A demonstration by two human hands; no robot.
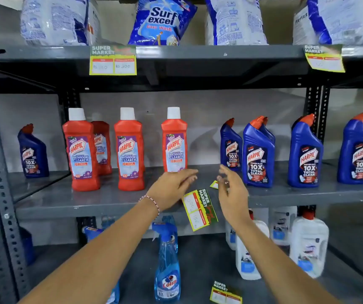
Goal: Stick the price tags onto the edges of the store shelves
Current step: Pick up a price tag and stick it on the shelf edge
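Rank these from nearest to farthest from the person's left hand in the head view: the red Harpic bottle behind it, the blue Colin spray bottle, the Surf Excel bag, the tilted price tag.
From the left hand:
1. Red Harpic bottle, just behind the fingers.
2. Tilted yellow-green price tag, at the shelf edge on its right.
3. Blue Colin spray bottle, shelf below.
4. Blue Surf Excel bag, top shelf.

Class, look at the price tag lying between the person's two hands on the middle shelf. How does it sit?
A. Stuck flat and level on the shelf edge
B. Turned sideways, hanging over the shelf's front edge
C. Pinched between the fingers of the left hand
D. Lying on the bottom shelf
B: the price tag is rotated so its print runs sideways, and it overhangs the middle shelf edge, with the left hand and right hand open beside it.
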